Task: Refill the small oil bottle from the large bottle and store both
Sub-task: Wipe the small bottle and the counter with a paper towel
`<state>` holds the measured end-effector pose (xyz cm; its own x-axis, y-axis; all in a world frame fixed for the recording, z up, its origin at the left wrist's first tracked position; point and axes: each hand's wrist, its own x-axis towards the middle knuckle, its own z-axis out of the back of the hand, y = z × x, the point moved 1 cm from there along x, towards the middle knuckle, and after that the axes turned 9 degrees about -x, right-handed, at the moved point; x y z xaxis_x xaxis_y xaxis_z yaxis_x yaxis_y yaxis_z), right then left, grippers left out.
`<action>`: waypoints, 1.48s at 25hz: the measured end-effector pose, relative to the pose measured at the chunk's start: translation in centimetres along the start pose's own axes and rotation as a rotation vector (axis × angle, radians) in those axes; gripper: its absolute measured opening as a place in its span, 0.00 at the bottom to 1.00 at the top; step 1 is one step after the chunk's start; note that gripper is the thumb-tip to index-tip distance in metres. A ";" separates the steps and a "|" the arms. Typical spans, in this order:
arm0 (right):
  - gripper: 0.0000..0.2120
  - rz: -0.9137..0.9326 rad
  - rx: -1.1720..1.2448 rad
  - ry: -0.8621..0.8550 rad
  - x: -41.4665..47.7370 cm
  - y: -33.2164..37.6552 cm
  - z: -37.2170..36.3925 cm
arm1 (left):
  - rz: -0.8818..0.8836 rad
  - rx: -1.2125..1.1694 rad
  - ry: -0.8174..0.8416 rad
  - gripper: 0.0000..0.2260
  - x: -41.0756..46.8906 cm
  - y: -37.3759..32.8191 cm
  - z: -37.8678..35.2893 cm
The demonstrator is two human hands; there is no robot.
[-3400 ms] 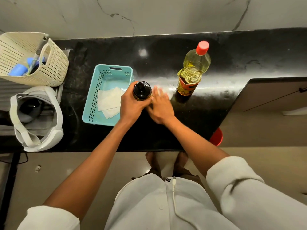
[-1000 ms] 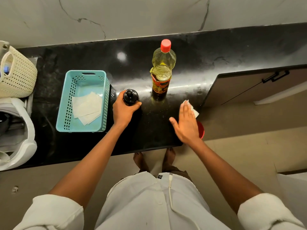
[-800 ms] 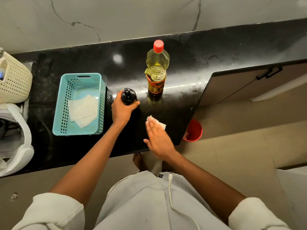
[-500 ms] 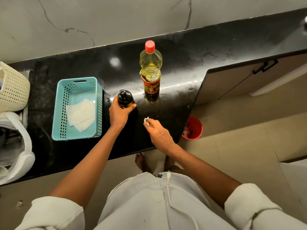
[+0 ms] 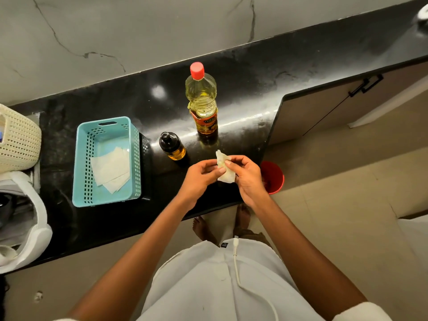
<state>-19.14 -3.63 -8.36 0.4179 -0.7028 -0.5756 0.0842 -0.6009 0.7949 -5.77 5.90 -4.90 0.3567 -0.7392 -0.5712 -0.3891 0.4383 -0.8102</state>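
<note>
The small oil bottle (image 5: 171, 146), with a black cap and amber oil, stands free on the black counter (image 5: 243, 93). Behind it to the right stands the large bottle (image 5: 202, 99), upright, red-capped, with yellow oil and an orange label. Both my hands are in front of the bottles, above the counter's near edge. My left hand (image 5: 201, 176) and my right hand (image 5: 246, 174) pinch a crumpled white tissue (image 5: 224, 166) between them. Neither hand touches a bottle.
A turquoise slotted basket (image 5: 81, 163) holding folded white tissues sits left of the small bottle. A cream woven basket (image 5: 19, 140) and a white device (image 5: 30, 230) are at the far left. A red bin (image 5: 273, 177) stands on the floor beside the counter's end, near a cabinet door (image 5: 328, 107).
My left hand let go of the small bottle and came over to the tissue. My right hand stopped wiping the counter and lifted the tissue, which both hands now hold.
</note>
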 end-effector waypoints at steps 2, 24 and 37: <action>0.09 0.050 -0.068 -0.018 -0.4 0.8 0.8 | 0.028 -0.050 0.060 0.16 0.4 -1.0 -0.8; 0.09 0.524 -0.378 -0.398 -1.9 2.2 7.9 | 0.210 -0.163 0.054 0.10 4.3 -1.8 -9.5; 0.10 0.562 -0.645 -0.451 -2.7 0.7 10.9 | 0.093 -0.042 -0.063 0.06 4.9 0.1 -13.7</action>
<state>-30.10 -6.34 -8.33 0.1733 -0.9848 0.0079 0.5150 0.0974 0.8517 -15.74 -4.68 -5.99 0.3694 -0.6619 -0.6522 -0.4581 0.4809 -0.7476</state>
